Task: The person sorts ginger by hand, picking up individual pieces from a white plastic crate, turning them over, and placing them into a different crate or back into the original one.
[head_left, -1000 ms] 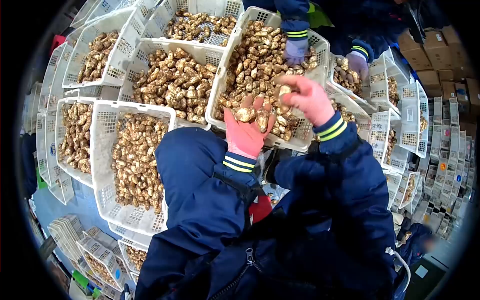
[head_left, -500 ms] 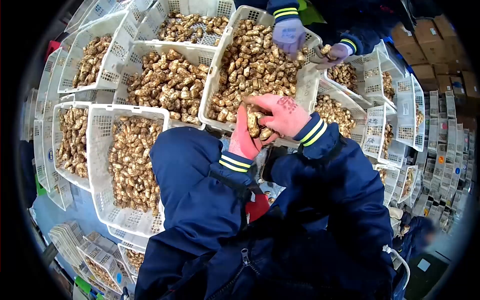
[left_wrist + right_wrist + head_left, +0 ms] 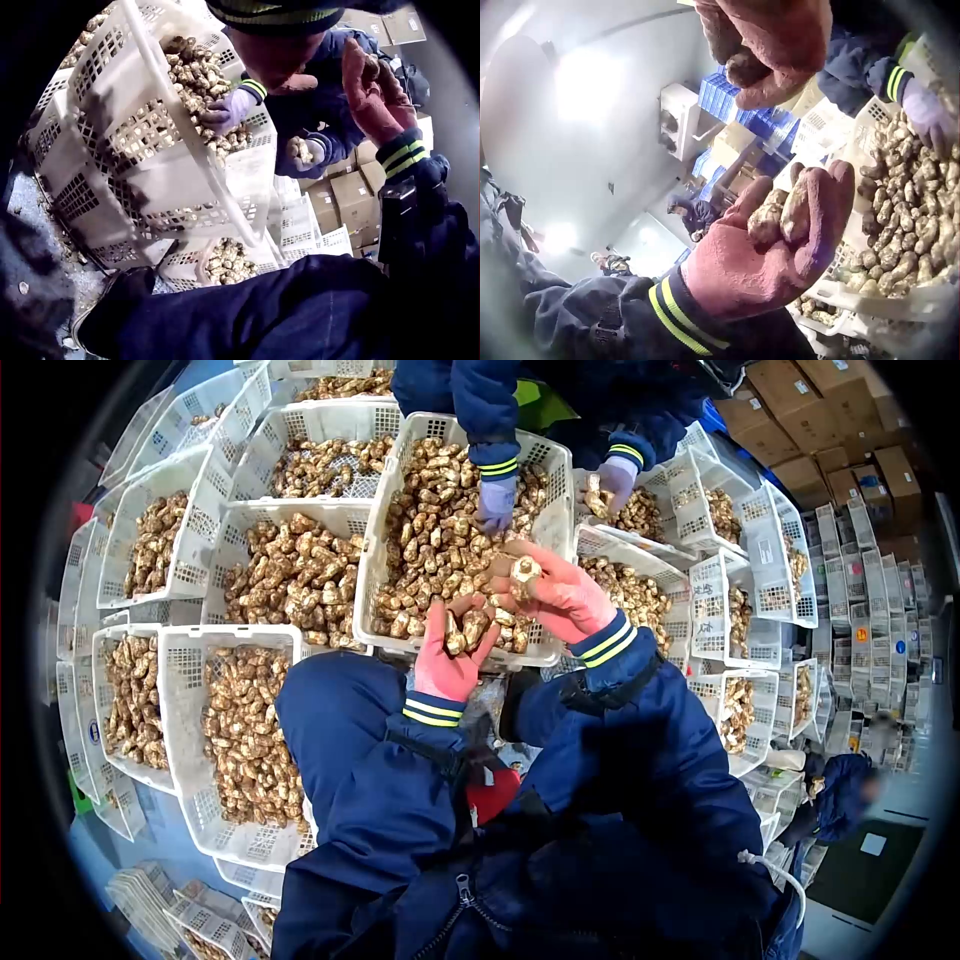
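My left hand [image 3: 445,665], in a pink glove, is palm up near the front edge of a white plastic crate [image 3: 556,656] full of stubby brown-and-cream mushrooms [image 3: 440,510]. Its curled fingers cradle two mushrooms [image 3: 766,221] in the palm, clearest in the right wrist view. Just to the right and slightly higher, my right hand [image 3: 568,600], also pink-gloved, pinches one mushroom [image 3: 525,568] between thumb and fingers, its pale round end towards the head camera. In the left wrist view that hand [image 3: 379,105] is raised at the right.
Opposite me, a person in lilac gloves has one hand [image 3: 495,505] in the same crate and holds a mushroom in the other [image 3: 617,478]. More mushroom crates [image 3: 235,632] stand close on the left and right [image 3: 690,595]. Cardboard boxes [image 3: 800,410] are stacked at the back right.
Half a second ago my hands were together over the mushrooms; now they are apart, with the right hand lifting one mushroom. The head view has shifted, and the other person's hands have moved.
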Motion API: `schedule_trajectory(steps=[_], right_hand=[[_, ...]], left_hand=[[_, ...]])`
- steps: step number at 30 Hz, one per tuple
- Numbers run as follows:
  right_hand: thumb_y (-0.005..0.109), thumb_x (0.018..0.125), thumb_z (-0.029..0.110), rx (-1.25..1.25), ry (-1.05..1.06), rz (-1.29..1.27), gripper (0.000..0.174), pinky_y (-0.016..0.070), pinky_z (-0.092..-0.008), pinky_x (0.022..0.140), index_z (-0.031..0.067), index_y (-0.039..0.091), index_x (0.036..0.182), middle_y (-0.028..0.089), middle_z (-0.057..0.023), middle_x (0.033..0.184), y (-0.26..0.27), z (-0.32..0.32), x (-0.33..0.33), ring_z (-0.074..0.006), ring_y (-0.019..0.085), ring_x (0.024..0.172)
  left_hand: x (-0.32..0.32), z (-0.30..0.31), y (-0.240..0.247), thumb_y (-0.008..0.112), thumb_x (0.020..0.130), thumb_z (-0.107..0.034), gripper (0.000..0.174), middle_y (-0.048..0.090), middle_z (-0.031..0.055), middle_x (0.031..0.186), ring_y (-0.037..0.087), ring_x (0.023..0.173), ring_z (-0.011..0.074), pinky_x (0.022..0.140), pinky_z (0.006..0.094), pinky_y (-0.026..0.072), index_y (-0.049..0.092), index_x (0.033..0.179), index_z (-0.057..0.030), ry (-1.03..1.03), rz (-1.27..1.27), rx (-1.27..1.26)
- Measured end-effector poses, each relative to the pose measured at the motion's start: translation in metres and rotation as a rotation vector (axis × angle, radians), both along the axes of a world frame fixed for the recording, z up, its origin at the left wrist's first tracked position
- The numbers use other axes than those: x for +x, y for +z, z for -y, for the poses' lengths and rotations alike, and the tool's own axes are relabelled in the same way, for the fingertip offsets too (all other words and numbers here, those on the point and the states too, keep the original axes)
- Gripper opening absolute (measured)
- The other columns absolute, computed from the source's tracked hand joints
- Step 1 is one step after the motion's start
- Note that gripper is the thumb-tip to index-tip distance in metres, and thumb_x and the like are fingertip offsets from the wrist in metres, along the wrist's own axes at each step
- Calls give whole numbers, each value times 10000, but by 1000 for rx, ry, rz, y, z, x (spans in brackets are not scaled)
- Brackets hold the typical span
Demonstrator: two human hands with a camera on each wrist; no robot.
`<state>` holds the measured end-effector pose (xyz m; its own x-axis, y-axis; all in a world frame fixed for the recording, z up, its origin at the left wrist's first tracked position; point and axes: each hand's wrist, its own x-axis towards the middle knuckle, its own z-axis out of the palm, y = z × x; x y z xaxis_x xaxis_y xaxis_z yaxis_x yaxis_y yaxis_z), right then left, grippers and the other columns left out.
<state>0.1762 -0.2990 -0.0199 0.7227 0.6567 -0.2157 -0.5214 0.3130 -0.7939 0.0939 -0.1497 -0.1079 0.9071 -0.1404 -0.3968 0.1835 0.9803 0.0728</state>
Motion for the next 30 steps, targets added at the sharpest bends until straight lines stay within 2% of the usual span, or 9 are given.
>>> schedule_trajectory(steps=[5,13,15,16,18,21,23,27,30], right_hand=[[556,795,77,-29,-55,-39,457,439,-350,846,-28,393,1209,548,-128,1058,9,7,-11,-232,538,992],[479,801,8,-267,-8,-245,413,442,-389,846,-43,403,1203,544,-147,1065,3,72,-10,-269,552,961],[505,785,2,-292,-51,-201,432,440,-392,844,-40,405,1203,548,-144,1050,0,98,1,-264,553,938],[508,791,15,-624,100,264,402,429,-393,856,-35,426,1181,564,-139,1009,-18,117,15,-247,551,927],[503,827,83,-119,-197,-234,297,410,-360,887,-42,464,1094,554,-128,1027,-35,148,40,-235,537,944],[521,853,285,-50,-918,-370,506,377,-391,940,-113,362,1122,459,-291,1110,-62,241,132,-344,482,1036],[517,852,306,-309,-1183,-446,493,401,-404,924,-46,383,1170,460,-253,1157,-16,193,120,-354,503,1024],[468,874,249,-557,-234,-89,384,463,-344,809,33,458,1192,545,-124,1081,-24,128,108,-230,554,960],[475,869,252,-706,49,100,402,486,-276,723,21,458,1197,572,-86,1014,-40,37,104,-182,590,847]], left_hand=[[-3,-4,-12,479,875,-170,172,560,96,1068,543,989,232,808,343,489,538,976,-44,81,44,67],[1,2,-13,490,873,-164,303,507,199,1110,479,1069,317,930,406,423,477,1087,51,106,8,-267],[1,6,-13,502,863,-130,286,525,169,1080,494,1052,276,933,387,420,484,1092,40,0,8,-176],[0,6,-8,497,858,-91,308,515,160,1099,487,1064,276,943,386,409,455,1131,45,-34,46,-169],[-1,6,-5,491,853,-69,351,487,179,1143,470,1090,280,957,372,396,414,1176,44,-89,57,-163],[-3,6,-11,483,846,-46,376,477,195,1162,461,1107,278,963,361,391,388,1201,36,-244,121,-124],[-5,6,-16,477,834,-22,353,478,210,1146,471,1090,293,954,360,398,402,1174,35,-223,101,-52],[-7,3,-15,461,828,6,354,482,227,1123,501,1038,293,903,347,447,394,1175,38,-52,12,2],[-8,1,-15,440,845,-15,355,487,227,1113,536,990,288,880,344,470,377,1190,43,76,15,59]])
